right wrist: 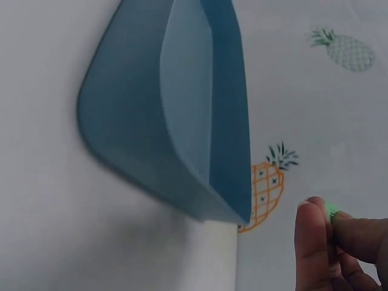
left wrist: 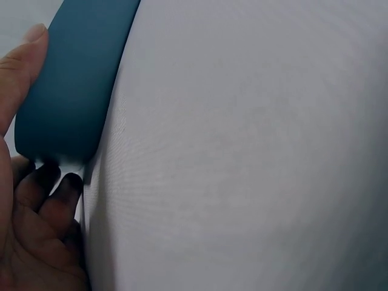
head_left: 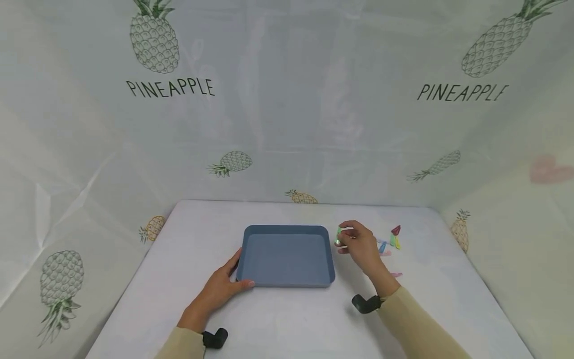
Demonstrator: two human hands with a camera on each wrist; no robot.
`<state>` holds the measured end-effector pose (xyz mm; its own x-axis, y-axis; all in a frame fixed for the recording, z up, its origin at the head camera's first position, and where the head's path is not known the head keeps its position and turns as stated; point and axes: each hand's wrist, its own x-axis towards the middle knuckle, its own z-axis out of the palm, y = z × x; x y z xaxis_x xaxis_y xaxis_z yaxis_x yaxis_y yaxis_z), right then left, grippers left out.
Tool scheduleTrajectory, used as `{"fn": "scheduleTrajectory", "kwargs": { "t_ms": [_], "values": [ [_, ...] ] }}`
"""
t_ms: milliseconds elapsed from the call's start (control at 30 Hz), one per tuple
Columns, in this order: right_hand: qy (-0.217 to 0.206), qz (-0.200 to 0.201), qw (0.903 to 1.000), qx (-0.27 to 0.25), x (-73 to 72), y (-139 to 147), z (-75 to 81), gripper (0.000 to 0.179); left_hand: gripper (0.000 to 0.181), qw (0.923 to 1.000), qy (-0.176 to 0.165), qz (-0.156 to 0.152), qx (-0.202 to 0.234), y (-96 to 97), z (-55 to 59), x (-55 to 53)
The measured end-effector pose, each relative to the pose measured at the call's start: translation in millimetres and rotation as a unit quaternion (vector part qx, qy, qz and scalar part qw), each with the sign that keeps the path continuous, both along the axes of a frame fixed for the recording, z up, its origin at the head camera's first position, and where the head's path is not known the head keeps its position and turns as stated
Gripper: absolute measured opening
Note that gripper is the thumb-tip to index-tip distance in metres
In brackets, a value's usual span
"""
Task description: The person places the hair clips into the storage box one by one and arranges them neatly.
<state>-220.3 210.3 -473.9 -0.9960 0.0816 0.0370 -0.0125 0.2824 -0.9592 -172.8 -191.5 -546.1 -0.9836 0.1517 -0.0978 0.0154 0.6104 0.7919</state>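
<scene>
A shallow blue-grey rectangular tray (head_left: 289, 257) lies on the white table in the head view. My left hand (head_left: 221, 289) holds its near left corner, with the thumb at the front rim and the fingers along the left side. The left wrist view shows that thumb (left wrist: 27, 60) against the wall of the tray (left wrist: 73, 79). Just beyond the tray's right side, my right hand (head_left: 358, 244) pinches a small light-green thing (head_left: 338, 235) between thumb and fingertips. In the right wrist view the fingers hide most of this green thing (right wrist: 331, 209), so its kind is unclear.
Several small coloured pieces lie right of the right hand, among them a red piece (head_left: 396, 230), a yellow one (head_left: 397, 243), a blue one (head_left: 382, 247) and a pink one (head_left: 396, 274). A pineapple-print sheet (head_left: 305, 114) hangs behind the table (head_left: 287, 324).
</scene>
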Motion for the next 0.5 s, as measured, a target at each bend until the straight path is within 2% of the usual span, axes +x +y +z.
{"fn": "scheduleTrajectory", "kwargs": {
  "t_ms": [267, 500],
  "values": [
    [0.013, 0.024, 0.9995, -0.017, -12.1, -40, 1.8, 0.025, 0.111, 1.0000, 0.003, 0.001, 0.006, -0.7, 1.5, 1.6],
    [0.015, 0.040, 0.9989, 0.022, -19.7, -78, 0.7, 0.021, 0.111, 1.0000, 0.006, 0.005, 0.006, -0.9, -0.1, 0.8]
  ]
}}
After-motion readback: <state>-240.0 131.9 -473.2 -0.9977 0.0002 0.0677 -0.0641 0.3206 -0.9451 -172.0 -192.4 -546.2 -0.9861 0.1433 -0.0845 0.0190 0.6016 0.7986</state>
